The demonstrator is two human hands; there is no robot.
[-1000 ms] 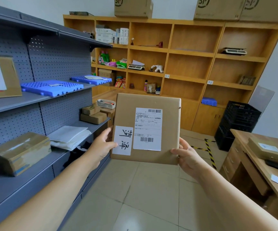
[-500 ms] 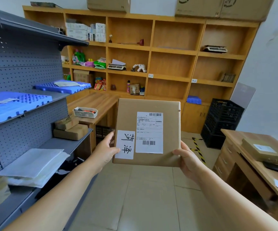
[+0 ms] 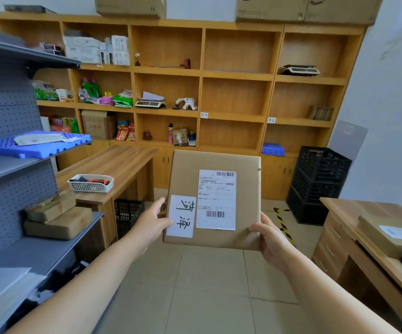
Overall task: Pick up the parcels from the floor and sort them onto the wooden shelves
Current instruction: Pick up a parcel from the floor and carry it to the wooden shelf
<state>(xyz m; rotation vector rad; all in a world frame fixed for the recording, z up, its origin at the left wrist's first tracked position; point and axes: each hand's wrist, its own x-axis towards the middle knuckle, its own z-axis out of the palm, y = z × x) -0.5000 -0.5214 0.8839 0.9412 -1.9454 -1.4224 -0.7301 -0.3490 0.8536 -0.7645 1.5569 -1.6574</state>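
Observation:
A flat brown cardboard parcel (image 3: 185,172) with a white shipping label and a smaller handwritten white tag is held upright in front of me. My left hand (image 3: 150,224) grips its lower left edge, thumb on the tag. My right hand (image 3: 271,239) grips its lower right corner. The wooden shelves (image 3: 236,75) fill the far wall behind the parcel. Their left compartments hold goods, while the middle and right ones are mostly bare.
A grey metal rack (image 3: 14,165) lines the left side with blue trays and brown parcels. A wooden table (image 3: 113,162) with a white basket (image 3: 90,183) stands ahead left. Stacked black crates (image 3: 318,186) stand at the right, and a desk (image 3: 373,227) with a parcel is nearer right. Tiled floor lies between.
I have moved forward toward the wooden shelves, which now look larger. The parcel stays held in both hands and sits lower right in view. The grey rack slid back on the left.

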